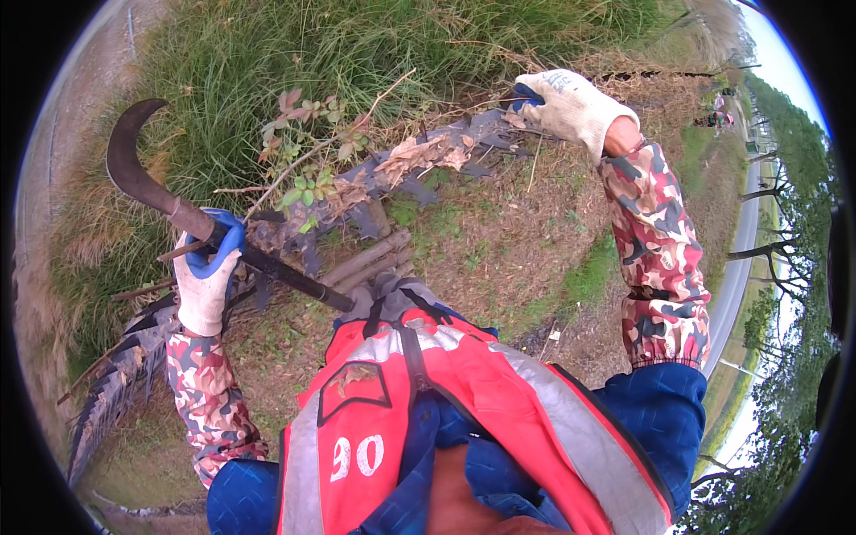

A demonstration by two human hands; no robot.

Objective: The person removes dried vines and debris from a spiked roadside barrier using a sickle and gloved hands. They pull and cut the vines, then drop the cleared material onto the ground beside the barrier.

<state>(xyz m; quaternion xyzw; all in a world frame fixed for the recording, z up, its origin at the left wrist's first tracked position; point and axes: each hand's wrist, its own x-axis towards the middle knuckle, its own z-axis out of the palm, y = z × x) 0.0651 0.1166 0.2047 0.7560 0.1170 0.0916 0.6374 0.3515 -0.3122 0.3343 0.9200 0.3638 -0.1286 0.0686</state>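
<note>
My left hand (pixel 212 267), in a white and blue work glove, is closed round the dark handle of a billhook (pixel 137 164) and seems to hold a thin stick as well. The tool's curved blade points up and left over the grass. A leafy bramble stem (pixel 311 160) rises beside this hand. My right hand (pixel 562 110), gloved alike, is at the far end of a jagged dark edging strip (pixel 368 184) strewn with dry leaves. Its fingertips are mostly hidden, and thin dry stems run to them, so its grip is unclear.
Tall grass (pixel 374 47) grows beyond the strip. Short logs (pixel 368 261) lie by my feet. More of the jagged strip (pixel 120 388) curves away at lower left. A road (pixel 735 281) and trees (pixel 789 221) stand at right, with people (pixel 721 117) far off.
</note>
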